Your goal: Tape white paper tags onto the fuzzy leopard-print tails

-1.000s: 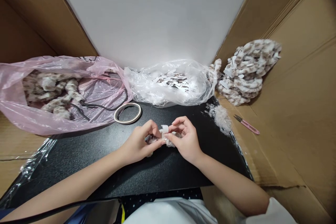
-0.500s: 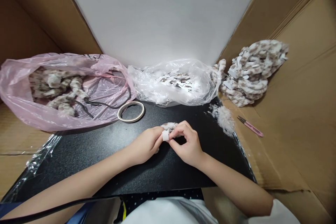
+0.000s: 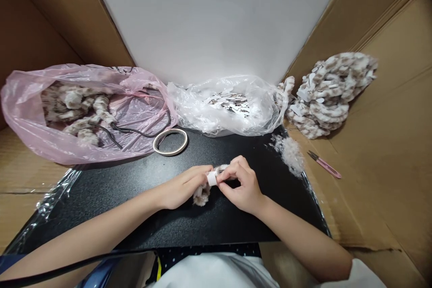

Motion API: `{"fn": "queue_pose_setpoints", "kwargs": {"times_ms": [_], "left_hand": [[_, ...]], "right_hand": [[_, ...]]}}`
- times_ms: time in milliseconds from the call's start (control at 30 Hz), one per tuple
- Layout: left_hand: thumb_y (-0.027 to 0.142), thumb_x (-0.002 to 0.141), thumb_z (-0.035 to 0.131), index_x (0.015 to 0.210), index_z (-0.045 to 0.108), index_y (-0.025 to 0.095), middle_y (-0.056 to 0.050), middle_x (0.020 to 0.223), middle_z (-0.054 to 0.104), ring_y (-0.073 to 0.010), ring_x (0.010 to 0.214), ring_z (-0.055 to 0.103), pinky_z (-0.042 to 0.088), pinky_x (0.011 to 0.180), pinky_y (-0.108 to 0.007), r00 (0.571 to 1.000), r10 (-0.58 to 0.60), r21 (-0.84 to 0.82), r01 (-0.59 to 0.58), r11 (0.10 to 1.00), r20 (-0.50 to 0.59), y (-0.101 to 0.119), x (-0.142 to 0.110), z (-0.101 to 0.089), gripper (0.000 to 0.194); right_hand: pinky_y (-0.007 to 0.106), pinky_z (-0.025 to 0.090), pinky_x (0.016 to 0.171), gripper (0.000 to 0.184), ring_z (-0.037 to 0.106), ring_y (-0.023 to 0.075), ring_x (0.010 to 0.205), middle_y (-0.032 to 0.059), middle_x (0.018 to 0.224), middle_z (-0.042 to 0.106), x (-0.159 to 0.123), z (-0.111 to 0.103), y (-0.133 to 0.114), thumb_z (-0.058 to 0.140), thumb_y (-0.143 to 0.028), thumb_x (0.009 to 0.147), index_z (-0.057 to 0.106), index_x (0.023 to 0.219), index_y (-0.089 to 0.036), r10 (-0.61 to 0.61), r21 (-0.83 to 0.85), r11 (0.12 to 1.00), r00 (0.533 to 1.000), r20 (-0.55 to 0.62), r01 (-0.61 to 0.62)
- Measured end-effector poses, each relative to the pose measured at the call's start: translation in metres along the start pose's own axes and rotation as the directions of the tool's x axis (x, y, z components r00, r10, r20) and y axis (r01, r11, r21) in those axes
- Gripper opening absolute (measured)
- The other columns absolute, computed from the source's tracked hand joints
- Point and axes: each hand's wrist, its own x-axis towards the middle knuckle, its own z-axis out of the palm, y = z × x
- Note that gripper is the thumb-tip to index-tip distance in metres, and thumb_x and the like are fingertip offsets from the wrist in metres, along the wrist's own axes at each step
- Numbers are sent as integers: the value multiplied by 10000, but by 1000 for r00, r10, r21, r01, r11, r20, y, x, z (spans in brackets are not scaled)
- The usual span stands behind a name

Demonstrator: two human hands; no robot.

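Frame centre: brown-and-white furry fabric piece [image 3: 201, 195], slanting lower left to upper right, gripped in closed left hand [image 3: 182, 188]; flat white strip [image 3: 212, 178] between hands, right edge pinched by right hand [image 3: 245, 186].

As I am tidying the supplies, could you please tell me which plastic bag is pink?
The left bag, holding furry pieces, is pink; the other bag, to its right, is clear and whitish, with flat white pieces inside.
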Motion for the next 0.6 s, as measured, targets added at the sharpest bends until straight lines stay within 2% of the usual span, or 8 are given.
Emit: {"fn": "queue_pose_setpoints", "kwargs": {"times_ms": [100,167,233,300,367,433,500,600], "left_hand": [[278,957,283,741,436,190,4,689,511,-138,620,508,413,621,-251,994,102,275,-89,957,-35,-3,2,-1,279],[246,956,311,761,461,186,5,700,516,-141,622,493,376,635,-269,976,214,494,-174,852,-26,-6,4,-1,253],[196,938,352,789,494,182,-8,744,546,-150,656,503,346,652,-287,944,330,669,-244,702,-2,-9,5,-1,206],[168,926,390,807,521,180,-22,782,574,-158,684,515,331,659,-300,909,416,777,-276,566,19,-11,6,-1,177],[168,930,418,823,552,175,-31,793,595,-165,700,518,331,675,-313,873,486,845,-277,457,23,-11,5,0,172],[174,941,430,851,583,169,-30,779,610,-165,694,515,337,688,-322,839,544,883,-266,386,15,-10,5,1,177],[181,950,442,919,608,166,-25,770,622,-159,686,515,346,694,-322,805,593,899,-267,346,11,-9,5,2,169],[175,946,472,1071,603,167,-32,804,640,-155,697,521,363,696,-316,747,665,898,-294,326,3,-10,4,2,181]], "right_hand": [[375,477,756,280,552,197,755,-11,714,649,3,-7,0,593,-55,681,530,857,-263,-60,26,998,997,44,59],[382,483,803,321,581,214,868,22,873,674,6,-12,-1,575,-75,664,511,922,-256,-30,110,994,999,35,26],[376,483,841,292,593,216,946,58,1003,645,10,-15,-1,575,-125,706,512,969,-235,96,188,977,994,46,-103],[348,498,796,227,620,194,867,50,928,636,13,-16,0,584,-219,783,524,1002,-216,254,270,916,950,180,-296],[294,510,645,214,620,157,671,7,741,620,16,-15,1,553,-365,854,523,989,-201,389,374,768,843,372,-520],[241,472,494,309,578,129,494,-21,602,599,19,-15,3,478,-494,889,505,942,-191,465,451,553,709,530,-700],[214,434,420,364,565,126,410,-17,536,609,22,-14,5,429,-550,895,481,901,-190,497,457,373,590,636,-808],[224,462,426,320,632,163,428,13,548,666,25,-15,6,480,-516,869,452,899,-198,526,412,195,450,722,-890]]}}
